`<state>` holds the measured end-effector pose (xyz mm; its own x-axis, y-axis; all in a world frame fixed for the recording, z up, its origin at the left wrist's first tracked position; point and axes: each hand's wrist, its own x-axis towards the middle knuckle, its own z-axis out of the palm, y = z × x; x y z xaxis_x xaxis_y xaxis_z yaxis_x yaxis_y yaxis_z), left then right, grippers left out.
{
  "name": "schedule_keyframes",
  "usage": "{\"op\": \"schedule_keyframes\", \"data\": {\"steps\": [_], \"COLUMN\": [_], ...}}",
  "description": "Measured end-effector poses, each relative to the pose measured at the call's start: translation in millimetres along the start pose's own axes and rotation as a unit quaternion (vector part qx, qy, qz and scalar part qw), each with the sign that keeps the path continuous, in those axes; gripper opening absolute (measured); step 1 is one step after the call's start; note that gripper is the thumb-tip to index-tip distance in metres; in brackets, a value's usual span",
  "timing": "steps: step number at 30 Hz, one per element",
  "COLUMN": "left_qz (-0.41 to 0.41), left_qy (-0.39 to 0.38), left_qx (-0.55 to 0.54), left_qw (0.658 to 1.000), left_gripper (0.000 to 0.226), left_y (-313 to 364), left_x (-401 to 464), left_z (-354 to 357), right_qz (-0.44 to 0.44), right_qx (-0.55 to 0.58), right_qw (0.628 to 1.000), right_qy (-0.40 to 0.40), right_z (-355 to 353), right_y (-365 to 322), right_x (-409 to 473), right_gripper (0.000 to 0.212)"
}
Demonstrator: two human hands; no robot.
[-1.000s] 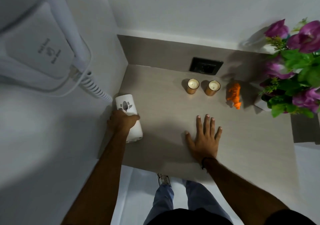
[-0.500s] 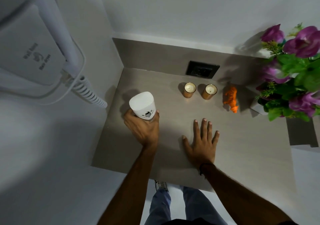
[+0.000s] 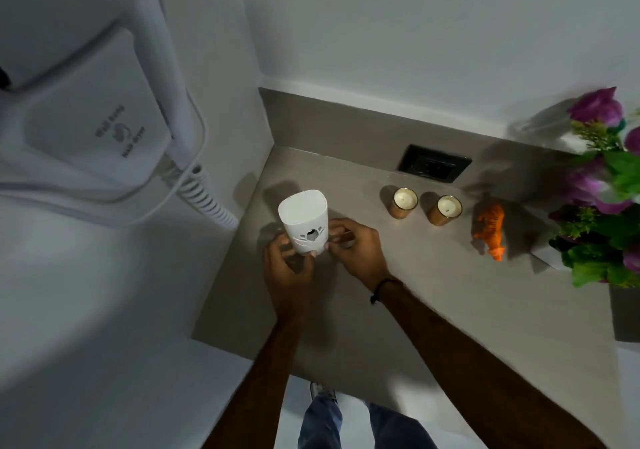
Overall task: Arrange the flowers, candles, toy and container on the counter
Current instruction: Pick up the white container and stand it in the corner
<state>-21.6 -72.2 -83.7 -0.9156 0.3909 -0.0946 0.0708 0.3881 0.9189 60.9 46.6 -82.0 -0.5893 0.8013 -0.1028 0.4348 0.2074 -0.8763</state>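
Observation:
A white container [image 3: 304,222] with a cut-out pattern stands upright near the counter's left end. My left hand [image 3: 289,268] grips its lower left side and my right hand [image 3: 356,249] holds its lower right side. Two candles in copper cups, one [image 3: 404,202] and the other [image 3: 446,209], stand side by side toward the back. An orange toy animal [image 3: 490,230] lies to their right. Purple flowers with green leaves [image 3: 602,206] fill the right edge in a white pot.
The grey counter [image 3: 433,293] ends at a wall on the left and a low backsplash behind. A black socket plate [image 3: 434,163] sits in the backsplash. A white wall hair dryer [image 3: 100,126] with a coiled cord hangs at the left.
The container went from lying at the left wall to upright further right on the counter. My right hand left the counter surface and joined my left hand at the container.

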Motion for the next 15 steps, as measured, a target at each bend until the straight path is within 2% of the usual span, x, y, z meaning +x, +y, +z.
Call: {"op": "schedule_keyframes", "data": {"steps": [6,15], "left_qz": [0.032,0.062], "left_qy": [-0.006,0.048], "left_qx": [-0.020,0.003], "left_qw": [0.999,0.997], "left_gripper": [0.056,0.043], "left_y": [23,35], "left_x": [80,176], "left_z": [22,62], "right_qz": [0.035,0.029], "right_qx": [0.015,-0.002], "right_qw": [0.999,1.000], "right_qy": [0.011,-0.007], "right_z": [15,35], "right_y": [-21,-49], "right_x": [78,163], "right_gripper": [0.035,0.050]}}
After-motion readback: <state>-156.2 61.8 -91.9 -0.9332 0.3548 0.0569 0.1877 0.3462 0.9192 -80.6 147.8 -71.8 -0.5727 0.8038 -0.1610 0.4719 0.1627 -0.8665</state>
